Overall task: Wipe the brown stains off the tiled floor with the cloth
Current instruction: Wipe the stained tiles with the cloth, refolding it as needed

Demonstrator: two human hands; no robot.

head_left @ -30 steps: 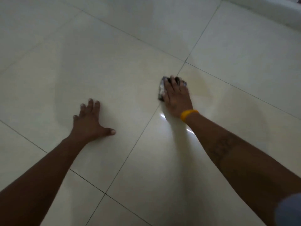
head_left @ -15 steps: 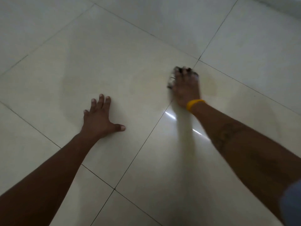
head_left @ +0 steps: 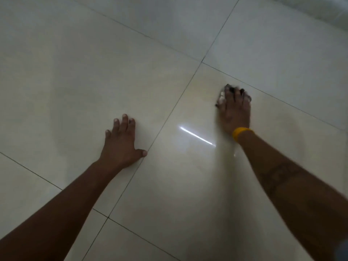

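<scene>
My right hand (head_left: 235,112), with a yellow band at the wrist, presses a small dark-and-white cloth (head_left: 220,97) flat on the glossy cream tiled floor (head_left: 94,72). Most of the cloth is hidden under the fingers; only its left and far edges show. A faint brownish smear (head_left: 288,119) lies on the tile to the right of that hand. My left hand (head_left: 122,142) rests flat on the neighbouring tile with fingers spread, holding nothing, its thumb at a grout line.
Dark grout lines (head_left: 169,113) cross the floor diagonally. A bright streak of reflected light (head_left: 197,136) lies between my hands. A pale raised edge (head_left: 323,10) runs along the top right corner.
My right hand has slid the cloth rightward, off the grout line and onto the right-hand tile. My left hand stays planted; the view has shifted.
</scene>
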